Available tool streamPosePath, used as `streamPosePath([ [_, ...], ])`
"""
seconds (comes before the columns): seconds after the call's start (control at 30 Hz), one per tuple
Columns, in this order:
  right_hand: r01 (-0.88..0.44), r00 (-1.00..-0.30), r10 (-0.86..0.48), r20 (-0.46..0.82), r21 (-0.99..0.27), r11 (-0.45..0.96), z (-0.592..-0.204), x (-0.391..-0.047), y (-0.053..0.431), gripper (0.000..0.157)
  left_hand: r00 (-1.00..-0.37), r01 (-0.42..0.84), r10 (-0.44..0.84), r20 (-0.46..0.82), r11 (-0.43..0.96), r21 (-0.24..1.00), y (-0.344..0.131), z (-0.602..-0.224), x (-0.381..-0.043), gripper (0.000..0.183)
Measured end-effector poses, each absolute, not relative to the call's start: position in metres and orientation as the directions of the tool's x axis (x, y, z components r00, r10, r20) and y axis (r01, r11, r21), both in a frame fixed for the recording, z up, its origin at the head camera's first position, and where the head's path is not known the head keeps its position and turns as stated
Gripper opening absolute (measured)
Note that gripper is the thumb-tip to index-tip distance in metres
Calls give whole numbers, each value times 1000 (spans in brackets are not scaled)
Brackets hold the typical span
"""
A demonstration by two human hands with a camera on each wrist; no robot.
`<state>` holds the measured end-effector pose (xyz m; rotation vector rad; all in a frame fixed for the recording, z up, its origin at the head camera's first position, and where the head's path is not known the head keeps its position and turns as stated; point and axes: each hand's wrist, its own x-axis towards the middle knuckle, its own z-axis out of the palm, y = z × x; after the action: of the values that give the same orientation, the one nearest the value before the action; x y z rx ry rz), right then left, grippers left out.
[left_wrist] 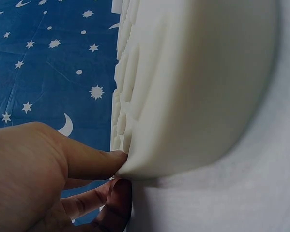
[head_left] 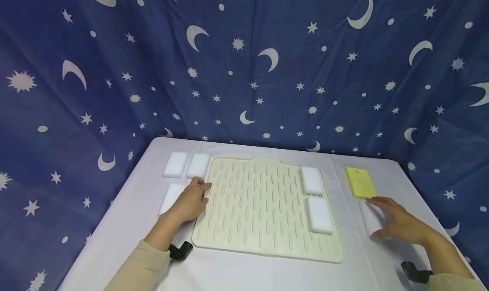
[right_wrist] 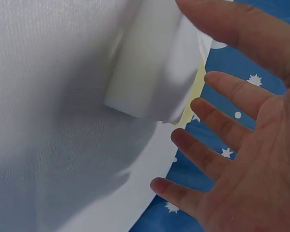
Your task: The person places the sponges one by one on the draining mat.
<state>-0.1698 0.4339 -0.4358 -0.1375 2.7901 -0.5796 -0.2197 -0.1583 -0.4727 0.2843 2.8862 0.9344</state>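
A cream mat with raised oval ridges (head_left: 256, 206) lies flat on the table. My left hand (head_left: 192, 199) pinches its left edge; in the left wrist view fingertips (left_wrist: 116, 157) sit on either side of that edge. Two white sponges (head_left: 311, 180) lie end to end along the mat's right side. To the right, my right hand (head_left: 401, 223) hovers with spread fingers around another white sponge (head_left: 369, 218), partly hidden under it. The right wrist view shows a gap between the fingers and this sponge (right_wrist: 145, 63). A yellow sponge (head_left: 360, 182) lies just beyond.
Left of the mat lie more white sponges (head_left: 175, 164), one partly covered by my left hand. The white-covered table (head_left: 229, 269) ends at a blue curtain with moons and stars (head_left: 244, 70). Black wrist mounts (head_left: 181, 251) show below both hands.
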Motion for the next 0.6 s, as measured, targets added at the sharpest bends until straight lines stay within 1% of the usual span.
streamPosePath([
  [0.27,-10,-950,-138,-279,-417,909,-440,-171,436,116,-978,155,206,-21,797,584,-159,-475,-220,49],
  [0.47,30,-939,-120,-321,-425,905,-440,-173,436,119,-978,157,206,-19,797,583,-159,-475,-220,49],
  [0.6,28,-940,-128,-317,-445,895,-443,-172,436,119,-978,158,206,-18,799,580,-159,-475,-220,49],
])
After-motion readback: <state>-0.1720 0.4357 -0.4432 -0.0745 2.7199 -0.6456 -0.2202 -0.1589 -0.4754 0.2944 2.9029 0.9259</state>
